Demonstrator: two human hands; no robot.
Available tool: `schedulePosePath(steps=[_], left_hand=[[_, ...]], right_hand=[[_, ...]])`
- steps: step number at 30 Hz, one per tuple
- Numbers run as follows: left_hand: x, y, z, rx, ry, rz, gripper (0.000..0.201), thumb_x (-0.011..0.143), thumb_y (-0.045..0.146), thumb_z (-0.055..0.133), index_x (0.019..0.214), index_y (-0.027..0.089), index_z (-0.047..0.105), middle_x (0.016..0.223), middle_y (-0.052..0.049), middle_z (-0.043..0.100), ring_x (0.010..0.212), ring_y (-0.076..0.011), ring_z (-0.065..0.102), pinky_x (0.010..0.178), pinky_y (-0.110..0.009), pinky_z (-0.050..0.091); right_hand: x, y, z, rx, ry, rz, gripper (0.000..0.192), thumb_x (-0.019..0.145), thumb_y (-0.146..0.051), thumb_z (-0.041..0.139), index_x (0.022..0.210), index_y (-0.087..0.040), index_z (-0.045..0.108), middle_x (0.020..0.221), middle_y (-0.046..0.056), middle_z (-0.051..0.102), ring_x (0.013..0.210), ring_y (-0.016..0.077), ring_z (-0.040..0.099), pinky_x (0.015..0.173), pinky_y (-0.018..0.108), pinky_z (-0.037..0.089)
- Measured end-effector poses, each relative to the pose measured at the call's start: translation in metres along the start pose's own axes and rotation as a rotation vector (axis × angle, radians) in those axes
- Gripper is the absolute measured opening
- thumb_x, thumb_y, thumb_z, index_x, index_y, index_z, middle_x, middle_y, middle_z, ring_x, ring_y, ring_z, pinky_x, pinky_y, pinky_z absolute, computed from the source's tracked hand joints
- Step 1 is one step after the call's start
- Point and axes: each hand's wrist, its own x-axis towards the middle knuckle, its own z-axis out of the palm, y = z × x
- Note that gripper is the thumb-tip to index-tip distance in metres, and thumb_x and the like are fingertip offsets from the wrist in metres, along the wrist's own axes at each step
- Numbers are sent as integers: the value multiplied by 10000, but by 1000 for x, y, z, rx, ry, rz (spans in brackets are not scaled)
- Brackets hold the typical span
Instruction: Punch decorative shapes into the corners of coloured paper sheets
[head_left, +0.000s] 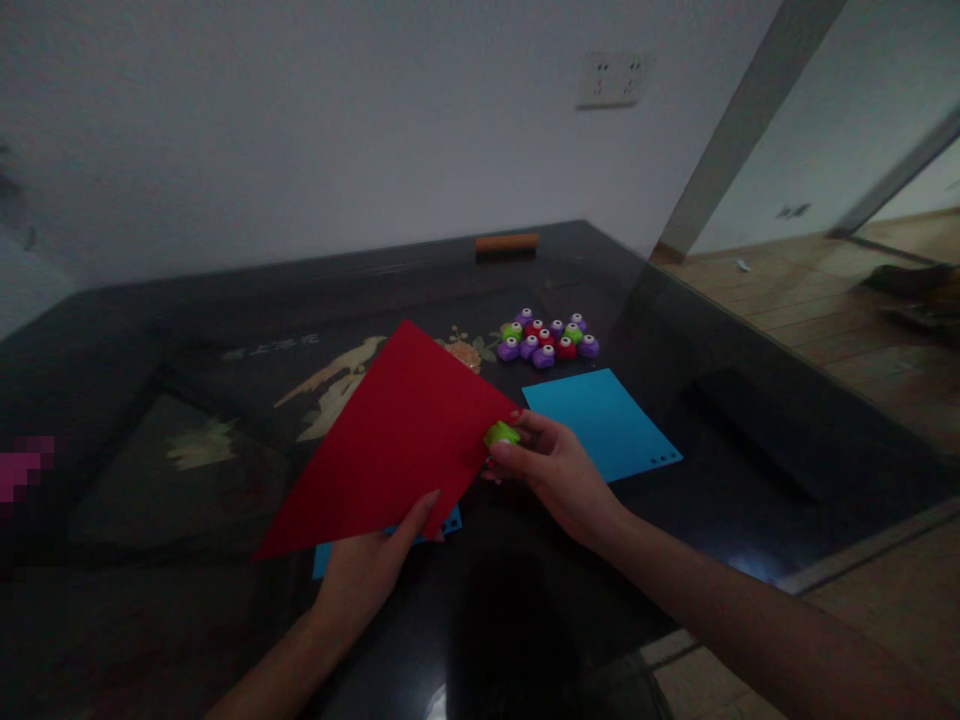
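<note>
A sheet of red paper [390, 430] is held up at a slant above the dark table, its lower edge pinched by my left hand [360, 575] with the thumb on top. My right hand [559, 475] grips a small green craft punch [500, 434] at the paper's right-hand edge. Whether the paper sits inside the punch's slot I cannot tell. Partly hidden below the red paper lies a blue sheet [321, 560] with punched shapes along its edge. Another blue sheet [604, 420], with several small holes near one corner, rests flat to the right.
Several purple, red and green craft punches [545, 338] stand grouped beyond the right blue sheet. A brown cylinder [507, 243] lies at the back of the glossy table [420, 650], near the wall. A wall socket [613, 79] is above. Floor shows past the table's right edge.
</note>
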Motion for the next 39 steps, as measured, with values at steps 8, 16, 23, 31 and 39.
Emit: schedulePosePath(steps=[8,16,23,31,39], left_hand=[[-2,-5,-3,-2,-8,29,277,716,437,550,871,261,698,881,-73,732,1018,-328,628,907,-484,473],[-2,0,0,9,2,40,282,731,426,522,886,267,696,893,-60,737,1022,-310,630,927,-473,463],[-3,-5,0,23,-8,34,291,733,440,528,879,257,700,905,-77,733,1051,-324,613,937,-488,452],[1,4,-2,9,-33,6,279,771,414,523,902,242,699,949,-64,732,1061,-299,612,976,-463,429],[1,7,-6,54,-54,27,291,774,449,501,842,254,707,886,-54,743,1020,-308,633,955,-474,448]], right_hand=[[-1,-1,1,-16,6,-9,343,604,-223,795,890,-184,609,861,8,687,728,144,658,648,281,549],[-1,-2,2,8,24,2,359,578,-200,808,855,-195,580,834,-6,685,718,139,658,621,262,556],[0,1,-1,-2,5,-9,350,602,-198,796,888,-195,593,888,9,695,790,162,671,696,293,559],[1,2,-4,-31,15,-13,322,619,-207,791,874,-190,596,875,8,698,774,154,671,661,261,543],[1,1,-2,-37,-7,-12,328,624,-219,785,896,-192,604,910,19,698,783,158,667,678,281,551]])
